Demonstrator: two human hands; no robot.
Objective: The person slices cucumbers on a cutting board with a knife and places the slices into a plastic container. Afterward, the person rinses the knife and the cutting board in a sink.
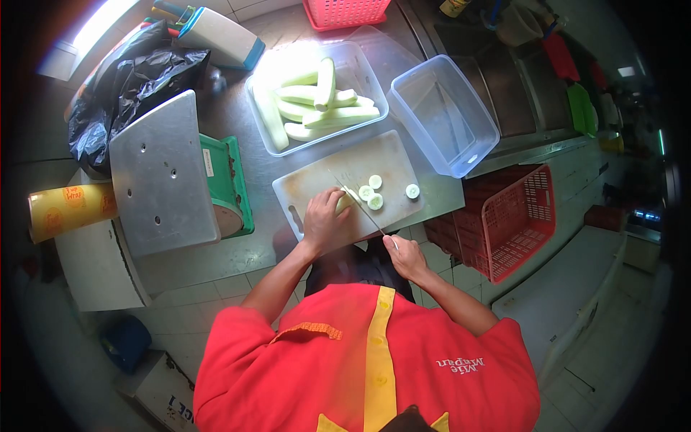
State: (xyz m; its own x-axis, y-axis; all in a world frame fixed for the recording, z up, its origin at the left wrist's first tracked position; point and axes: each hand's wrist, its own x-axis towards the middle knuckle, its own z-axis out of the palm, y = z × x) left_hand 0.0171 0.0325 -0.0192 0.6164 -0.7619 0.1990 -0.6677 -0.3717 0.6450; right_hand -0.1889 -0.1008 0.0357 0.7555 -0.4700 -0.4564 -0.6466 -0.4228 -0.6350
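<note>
My left hand [322, 219] is closed on a peeled cucumber [348, 198], holding it down on the white cutting board [392, 155]. In my right hand [407, 258] is the handle of a knife [370, 215]. Its thin blade slants across the board at the cucumber's cut end. Several round cucumber slices [375, 202] lie to the right of the blade, one of them apart near the board's right edge. Beyond the board, a clear plastic tub [374, 79] holds several long peeled cucumbers [327, 115]. My left palm hides much of the cucumber I hold.
Right of the tub stands another clear plastic container [471, 140]. A green scale with a metal pan [165, 173] is on the left, beside a black plastic bag [137, 86]. Red crates [525, 223] sit beyond the table's right edge. A red basket [345, 14] is at the back.
</note>
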